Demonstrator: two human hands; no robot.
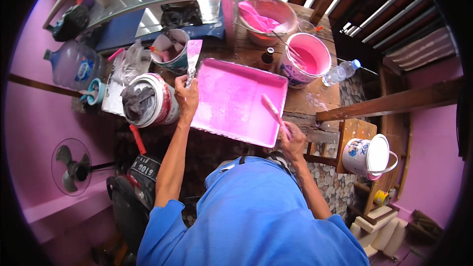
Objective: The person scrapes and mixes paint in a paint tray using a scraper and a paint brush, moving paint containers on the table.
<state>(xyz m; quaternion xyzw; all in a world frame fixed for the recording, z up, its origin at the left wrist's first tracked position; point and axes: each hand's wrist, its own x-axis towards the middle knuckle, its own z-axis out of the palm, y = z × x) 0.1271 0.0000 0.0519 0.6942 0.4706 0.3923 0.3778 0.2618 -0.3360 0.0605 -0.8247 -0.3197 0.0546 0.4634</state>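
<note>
A pink paint tray (236, 101) lies on the wooden table in front of me, its inside coated with wet pink paint. My left hand (186, 97) grips a paint-smeared scraper (193, 54) by its handle, wide pink end pointing up, beside the tray's left edge. In my right hand (293, 140), fingers closed round the handle, is a paintbrush (270, 106); its pink bristles are over the tray's right part. Whether the bristles touch the paint I cannot tell. Behind the tray's right corner stands a white bucket (294, 75) of pink paint with a stick in it.
Left of the tray stand a grey-smeared bucket (165, 106) and a tub (183, 61) with tools. Behind are a basin (261, 38) with pink cloth and a dark bottle (267, 57). A water bottle (341, 73) lies right; a lidded bucket (355, 155) rests on a wooden stool.
</note>
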